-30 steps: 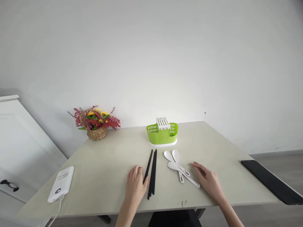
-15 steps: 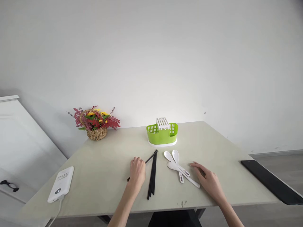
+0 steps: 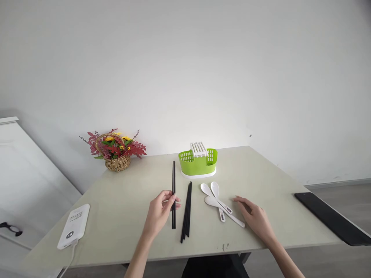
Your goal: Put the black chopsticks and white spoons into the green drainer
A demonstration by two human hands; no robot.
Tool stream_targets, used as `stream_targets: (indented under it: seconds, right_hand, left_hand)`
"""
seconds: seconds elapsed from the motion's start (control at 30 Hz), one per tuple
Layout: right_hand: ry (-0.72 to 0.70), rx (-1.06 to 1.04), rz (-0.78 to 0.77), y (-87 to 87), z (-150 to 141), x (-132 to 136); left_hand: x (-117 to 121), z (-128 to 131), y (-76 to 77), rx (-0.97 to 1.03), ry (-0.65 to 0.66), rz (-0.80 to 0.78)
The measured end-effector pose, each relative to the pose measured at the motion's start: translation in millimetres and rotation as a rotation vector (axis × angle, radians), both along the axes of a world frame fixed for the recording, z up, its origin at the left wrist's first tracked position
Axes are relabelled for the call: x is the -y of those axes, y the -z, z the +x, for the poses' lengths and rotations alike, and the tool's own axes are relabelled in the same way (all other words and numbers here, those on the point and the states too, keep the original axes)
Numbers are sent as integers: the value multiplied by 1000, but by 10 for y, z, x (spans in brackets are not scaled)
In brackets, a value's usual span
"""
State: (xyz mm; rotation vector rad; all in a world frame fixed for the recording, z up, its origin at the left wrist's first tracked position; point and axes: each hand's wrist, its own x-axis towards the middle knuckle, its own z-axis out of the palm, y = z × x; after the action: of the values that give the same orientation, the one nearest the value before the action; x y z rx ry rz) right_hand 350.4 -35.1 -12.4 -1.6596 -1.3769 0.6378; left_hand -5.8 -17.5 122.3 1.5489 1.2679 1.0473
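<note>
Between thumb and fingers, my left hand [image 3: 162, 208] pinches a pair of black chopsticks [image 3: 174, 177], held upright above the table. Just to its right lies a bundle of more black chopsticks [image 3: 187, 214], their tips toward the back. Three white spoons [image 3: 216, 197] cross one another on the tabletop, right of that bundle. My right hand [image 3: 255, 218] rests on the table beside the spoon handles, fingers stretched out and holding nothing. Behind the utensils stands a green utensil holder [image 3: 197, 166] with a white slotted top [image 3: 198, 148] and white base.
A wicker basket of flowers [image 3: 117, 162] stands at the back left of the table [image 3: 130, 235]. A white power bank [image 3: 74, 226] with a cable lies at the left edge. On the right edge is a flat black object [image 3: 330, 218]. A white cabinet [image 3: 26, 181] stands left.
My left hand has raised the pair of chopsticks from lying slanted on the table and turned them upright. My right hand stays where it was.
</note>
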Motion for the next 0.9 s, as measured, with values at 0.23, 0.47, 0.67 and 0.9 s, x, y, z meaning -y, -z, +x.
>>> stream_targets:
  seconds: [0.23,0.47,0.67,0.9]
  right_hand:
    - [-12,-97,76,-366,-232,169]
    - [-484,-363,-15,-944,-878,676]
    - [-690,-624,-116,-782,-1357,904]
    - [-623,-703,-194,-490,-1513,778]
  left_hand:
    - [341,279,-147,365,52,-245]
    - [517,513,-133,488,39,-259]
    - [605,544,17,466,-9,-213]
    - [529,551,55,446,-17,-204]
